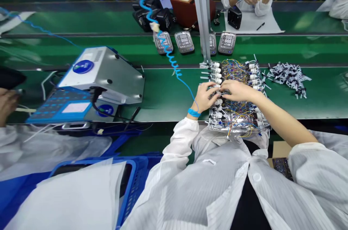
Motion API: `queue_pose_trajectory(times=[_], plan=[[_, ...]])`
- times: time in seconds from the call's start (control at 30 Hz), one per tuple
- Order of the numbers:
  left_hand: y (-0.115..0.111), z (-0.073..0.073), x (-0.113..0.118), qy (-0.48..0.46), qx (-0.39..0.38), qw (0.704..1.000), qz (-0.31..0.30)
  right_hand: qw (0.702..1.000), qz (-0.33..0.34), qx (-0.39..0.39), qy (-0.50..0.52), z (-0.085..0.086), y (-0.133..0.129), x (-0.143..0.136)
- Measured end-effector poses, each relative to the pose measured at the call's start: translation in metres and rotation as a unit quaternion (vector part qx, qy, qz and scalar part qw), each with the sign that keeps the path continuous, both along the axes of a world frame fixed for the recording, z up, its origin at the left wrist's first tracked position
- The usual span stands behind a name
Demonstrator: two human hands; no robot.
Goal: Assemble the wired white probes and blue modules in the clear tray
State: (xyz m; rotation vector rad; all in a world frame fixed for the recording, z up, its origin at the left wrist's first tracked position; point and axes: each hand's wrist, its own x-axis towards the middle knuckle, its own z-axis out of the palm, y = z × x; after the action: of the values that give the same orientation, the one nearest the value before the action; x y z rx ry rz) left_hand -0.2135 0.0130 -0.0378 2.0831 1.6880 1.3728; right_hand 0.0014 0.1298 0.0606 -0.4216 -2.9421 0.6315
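A tray of wired assemblies point(239, 119), with white cylindrical parts along both sides and yellow, red and blue wires between them, lies at the bench's front edge. My left hand point(204, 96), with a blue strap at the wrist, has its fingers curled at the left row of white parts. From the right, my right hand point(234, 90) reaches across the wires, its fingertips bent close to those of my left hand. Whatever small part sits between the fingertips is too small to make out. A pile of small black-and-white pieces point(289, 76) lies right of the tray.
A metal post point(201, 12) rises behind the tray, near several display units point(185, 42). A coiled blue cord point(171, 57) hangs to my left wrist. Left stands a grey-and-blue machine point(100, 74). A blue crate point(133, 183) is lower left. People's hands show across the bench and far left.
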Motion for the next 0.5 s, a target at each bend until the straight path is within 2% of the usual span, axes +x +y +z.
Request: queue_pose_trajectory(times=[0.07,0.13,0.2,0.23,0.3,0.37,0.43,0.5], plan=[[-0.005,-0.01,-0.004,-0.148,0.021,0.979,0.138,0.998,-0.007,0.029,-0.046,-0.018,-0.003,-0.008],[-0.002,-0.022,-0.01,-0.313,-0.016,0.921,0.233,0.996,-0.004,0.042,-0.073,-0.029,-0.004,-0.009],[0.008,-0.032,-0.015,-0.416,-0.092,0.876,0.227,0.998,0.004,0.025,-0.064,-0.028,-0.001,-0.004],[0.014,-0.035,-0.015,-0.431,-0.124,0.871,0.2,0.999,0.004,0.01,-0.049,-0.025,0.002,-0.001],[0.026,-0.035,-0.014,-0.413,-0.153,0.886,0.145,1.0,-0.023,-0.013,0.006,-0.016,0.014,0.003],[0.036,-0.025,-0.01,-0.361,-0.141,0.915,0.112,0.993,-0.085,-0.012,0.076,-0.009,0.028,0.005],[0.044,-0.008,-0.004,-0.298,-0.11,0.945,0.081,0.983,-0.137,-0.005,0.121,-0.009,0.042,0.003],[0.052,0.014,0.003,-0.266,-0.068,0.961,0.036,0.983,-0.148,-0.01,0.111,-0.015,0.051,0.001]])
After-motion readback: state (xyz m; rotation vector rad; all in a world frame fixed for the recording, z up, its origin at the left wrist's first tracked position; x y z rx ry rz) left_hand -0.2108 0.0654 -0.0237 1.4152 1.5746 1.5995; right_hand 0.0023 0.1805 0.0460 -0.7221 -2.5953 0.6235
